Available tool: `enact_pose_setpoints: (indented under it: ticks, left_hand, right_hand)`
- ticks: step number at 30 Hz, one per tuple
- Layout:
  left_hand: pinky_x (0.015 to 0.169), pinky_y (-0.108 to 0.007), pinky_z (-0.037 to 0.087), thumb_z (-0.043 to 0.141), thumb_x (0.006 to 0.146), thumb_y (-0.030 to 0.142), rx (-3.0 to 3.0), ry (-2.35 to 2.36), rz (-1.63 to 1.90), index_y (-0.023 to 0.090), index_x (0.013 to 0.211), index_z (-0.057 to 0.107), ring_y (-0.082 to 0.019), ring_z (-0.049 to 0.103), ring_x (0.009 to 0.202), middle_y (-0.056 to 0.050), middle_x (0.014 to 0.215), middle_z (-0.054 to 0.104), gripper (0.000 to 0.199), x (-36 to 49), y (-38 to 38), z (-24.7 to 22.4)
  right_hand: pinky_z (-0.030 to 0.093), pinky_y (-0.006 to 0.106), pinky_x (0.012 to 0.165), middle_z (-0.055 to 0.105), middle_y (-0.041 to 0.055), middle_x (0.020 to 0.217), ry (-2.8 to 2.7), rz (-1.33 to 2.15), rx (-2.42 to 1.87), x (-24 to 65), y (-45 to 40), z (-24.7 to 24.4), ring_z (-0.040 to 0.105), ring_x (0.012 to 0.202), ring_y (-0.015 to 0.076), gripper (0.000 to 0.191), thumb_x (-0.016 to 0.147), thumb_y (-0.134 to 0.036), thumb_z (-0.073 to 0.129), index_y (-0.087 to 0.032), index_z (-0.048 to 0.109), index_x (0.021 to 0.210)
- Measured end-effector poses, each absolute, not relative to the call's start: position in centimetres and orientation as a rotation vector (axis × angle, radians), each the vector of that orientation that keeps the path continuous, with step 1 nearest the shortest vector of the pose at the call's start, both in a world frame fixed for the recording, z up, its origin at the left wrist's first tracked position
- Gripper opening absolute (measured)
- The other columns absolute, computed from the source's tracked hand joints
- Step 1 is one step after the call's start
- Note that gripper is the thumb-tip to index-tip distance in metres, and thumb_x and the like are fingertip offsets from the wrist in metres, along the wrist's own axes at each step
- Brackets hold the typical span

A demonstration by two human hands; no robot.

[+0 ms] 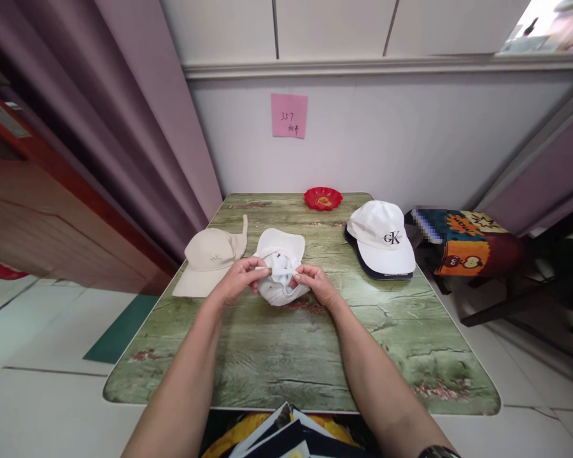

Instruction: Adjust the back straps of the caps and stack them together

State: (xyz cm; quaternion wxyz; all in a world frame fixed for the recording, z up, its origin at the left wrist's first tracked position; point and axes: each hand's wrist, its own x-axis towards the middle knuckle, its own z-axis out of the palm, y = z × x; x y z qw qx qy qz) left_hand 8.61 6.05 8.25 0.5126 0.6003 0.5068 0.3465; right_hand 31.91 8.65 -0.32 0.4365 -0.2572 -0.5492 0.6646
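A white baseball cap (281, 294) lies upside down at the middle of the table, its brim pointing away from me and its inside showing. My left hand (242, 278) pinches one end of the cap's back strap. On the other side, my right hand (317, 284) grips the strap's opposite end between thumb and fingers. The strap stretches between both hands across the cap's opening. Just left of my left hand rests a beige cap (211, 252) with its loose strap sticking up. To the right, a white cap with black letters (378, 230) sits stacked on a dark cap (359, 262).
The green wood-patterned table (277, 356) has rounded corners. A red scalloped dish (323, 198) stands at its far edge, below a pink note (289, 116) on the wall. A stool with a colourful cover (477, 238) is at the right, a wooden door (67, 210) at the left.
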Motion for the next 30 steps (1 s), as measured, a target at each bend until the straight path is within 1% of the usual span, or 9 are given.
enact_pose_setpoints:
  ticks: [2,5,8,11,13,18,22,24,30]
  left_hand:
    - [0.048,-0.022,0.041,0.070,0.077,0.041,1.416,1.209,0.715,0.016,0.079,0.061,-0.010,0.046,0.048,0.005,0.054,0.048,0.026,8.0,5.8,8.6]
    - [0.047,-0.022,0.043,0.070,0.077,0.040,1.354,1.196,0.662,0.017,0.084,0.062,-0.010,0.049,0.047,0.004,0.056,0.052,0.026,8.0,5.4,8.5]
    - [0.051,-0.024,0.047,0.071,0.076,0.040,1.310,1.170,0.694,0.017,0.084,0.062,-0.011,0.053,0.048,0.004,0.057,0.054,0.027,8.9,5.1,7.8]
    - [0.050,-0.023,0.046,0.070,0.077,0.043,1.291,1.151,0.753,0.016,0.078,0.059,-0.010,0.052,0.046,0.004,0.054,0.053,0.029,10.2,5.1,6.9]
    - [0.049,-0.022,0.044,0.069,0.078,0.044,1.274,1.152,0.798,0.017,0.077,0.057,-0.010,0.050,0.045,0.004,0.051,0.052,0.030,10.7,5.1,6.4]
    - [0.046,-0.021,0.043,0.071,0.077,0.042,1.227,1.159,0.913,0.018,0.081,0.055,-0.009,0.045,0.044,0.006,0.050,0.049,0.030,10.7,5.3,6.4]
    - [0.048,-0.022,0.046,0.075,0.075,0.040,1.222,1.148,0.966,0.019,0.102,0.056,-0.009,0.049,0.047,0.007,0.062,0.053,0.039,10.5,5.2,6.7]
    - [0.052,-0.023,0.047,0.073,0.076,0.041,1.251,1.153,0.915,0.017,0.108,0.058,-0.010,0.052,0.050,0.005,0.064,0.055,0.043,10.5,5.3,6.6]
    - [0.052,-0.023,0.043,0.072,0.075,0.041,1.302,1.182,0.873,0.013,0.101,0.066,-0.011,0.050,0.048,0.003,0.054,0.055,0.038,10.6,6.0,6.6]
  right_hand:
    - [0.044,0.027,0.071,0.068,0.0016,0.072,-1.353,1.652,-0.619,31.8,8.8,-0.4,0.058,0.066,0.0145,0.026,0.081,-0.043,0.068,-0.017,0.066,0.080]
    - [0.039,0.024,0.062,0.057,-0.0028,0.060,-1.400,1.552,-0.669,31.7,9.1,-0.8,0.048,0.057,0.0120,0.029,0.083,-0.046,0.064,-0.018,0.065,0.079]
    - [0.034,0.024,0.057,0.049,-0.0035,0.056,-1.458,1.239,-0.849,31.7,9.3,-1.4,0.042,0.055,0.0120,0.034,0.084,-0.050,0.060,-0.018,0.064,0.072]
    - [0.034,0.026,0.059,0.048,-0.0013,0.057,-1.456,0.859,-1.031,31.9,9.4,-1.8,0.043,0.059,0.0140,0.042,0.086,-0.053,0.054,-0.019,0.059,0.063]
    - [0.034,0.027,0.060,0.047,-0.0008,0.057,-1.461,0.755,-1.078,32.0,9.3,-1.9,0.043,0.060,0.0144,0.044,0.088,-0.053,0.050,-0.019,0.058,0.061]
    - [0.030,0.026,0.057,0.040,-0.0028,0.055,-1.548,0.781,-1.005,31.7,9.1,-1.6,0.037,0.056,0.0120,0.043,0.087,-0.049,0.052,-0.019,0.052,0.057]
    - [0.031,0.025,0.057,0.041,-0.0031,0.056,-1.532,0.832,-0.965,31.5,9.0,-1.4,0.037,0.057,0.0118,0.042,0.087,-0.049,0.053,-0.019,0.051,0.058]
    - [0.030,0.025,0.057,0.039,-0.0032,0.056,-1.491,0.865,-0.956,31.5,9.1,-1.5,0.037,0.056,0.0118,0.044,0.087,-0.052,0.052,-0.019,0.050,0.058]
    - [0.032,0.026,0.053,0.045,-0.0021,0.052,-1.337,1.036,-0.939,31.4,9.3,-2.0,0.039,0.052,0.0127,0.050,0.088,-0.060,0.046,-0.018,0.058,0.063]
